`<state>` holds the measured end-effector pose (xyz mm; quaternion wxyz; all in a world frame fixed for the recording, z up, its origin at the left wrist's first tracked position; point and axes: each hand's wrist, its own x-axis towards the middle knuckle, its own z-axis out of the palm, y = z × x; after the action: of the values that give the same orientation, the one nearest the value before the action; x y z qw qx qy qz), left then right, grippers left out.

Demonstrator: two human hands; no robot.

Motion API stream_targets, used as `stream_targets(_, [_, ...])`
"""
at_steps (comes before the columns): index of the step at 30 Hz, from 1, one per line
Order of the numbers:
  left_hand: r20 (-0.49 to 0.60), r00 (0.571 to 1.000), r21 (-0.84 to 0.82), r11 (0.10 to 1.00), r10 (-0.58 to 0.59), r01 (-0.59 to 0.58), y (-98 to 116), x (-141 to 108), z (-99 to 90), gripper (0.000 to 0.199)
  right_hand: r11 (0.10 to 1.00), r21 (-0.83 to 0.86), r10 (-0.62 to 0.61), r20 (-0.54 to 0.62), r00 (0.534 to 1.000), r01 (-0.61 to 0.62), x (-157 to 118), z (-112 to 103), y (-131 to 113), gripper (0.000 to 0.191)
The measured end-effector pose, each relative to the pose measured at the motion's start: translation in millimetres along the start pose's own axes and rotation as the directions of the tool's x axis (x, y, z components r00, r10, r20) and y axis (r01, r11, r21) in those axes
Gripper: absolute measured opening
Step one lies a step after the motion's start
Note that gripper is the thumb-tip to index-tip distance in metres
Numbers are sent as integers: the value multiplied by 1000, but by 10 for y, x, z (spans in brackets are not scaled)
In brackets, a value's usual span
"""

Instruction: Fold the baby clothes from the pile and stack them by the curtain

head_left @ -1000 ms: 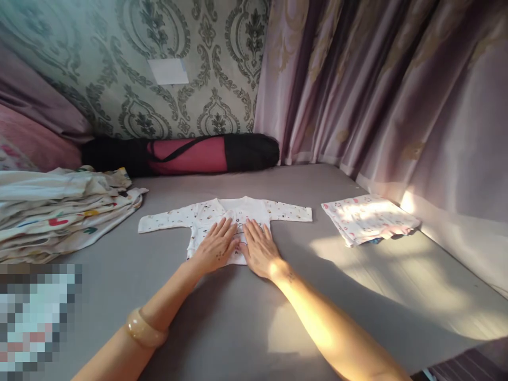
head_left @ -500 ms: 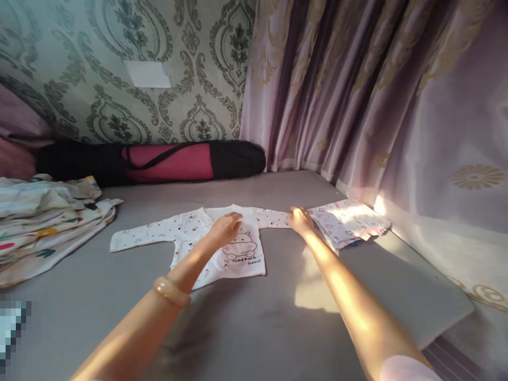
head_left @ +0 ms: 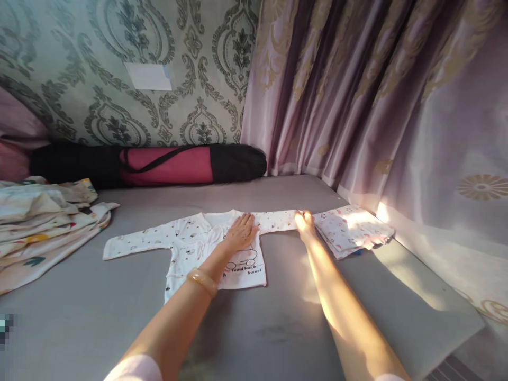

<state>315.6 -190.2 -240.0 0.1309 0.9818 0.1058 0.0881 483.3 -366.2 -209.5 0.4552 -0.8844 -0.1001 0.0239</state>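
A white baby shirt (head_left: 190, 248) with small coloured prints lies spread on the grey bed, both sleeves stretched sideways. A cartoon drawing and lettering mark its right front panel, partly covered by my arm. My left hand (head_left: 241, 232) rests flat on the upper chest beside the right sleeve, fingers extended. At the cuff of that sleeve, my right hand (head_left: 305, 222) has its fingers closed on the fabric. Just beyond it lies a folded white cloth with pink prints (head_left: 353, 227), close to my right hand. A pale bangle (head_left: 202, 281) circles my left wrist.
Rumpled patterned cloth (head_left: 47, 227) is heaped at the left on the grey bed surface (head_left: 278, 328). A black and pink long bag (head_left: 170, 165) lies along the papered wall. Purple curtains (head_left: 317, 95) hang at the right, by the bed's edge.
My left hand has moved right across the shirt's chest and flattened out. My right hand keeps hold of the cuff, and the sleeve looks straighter.
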Motion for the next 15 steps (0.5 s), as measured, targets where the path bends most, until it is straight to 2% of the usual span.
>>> stream_targets(4, [56, 998, 17, 1000, -20, 19, 28, 2, -44, 67, 994, 67, 94, -72, 993, -89, -78, 45, -69, 34])
stream_targets(9, [150, 988, -12, 999, -36, 38, 37, 57, -151, 78, 979, 158, 136, -55, 989, -126, -136, -94, -202, 21])
stream_targets(12, [215, 975, -10, 998, -54, 57, 42, 117, -260, 84, 960, 258, 118, -29, 993, -106, -191, -108, -379, 16])
stream_targets(15, [267, 963, 11, 999, -49, 48, 47, 188, -365, 89, 881, 473, 37, -1, 999, -32, -301, 0, -626, 17])
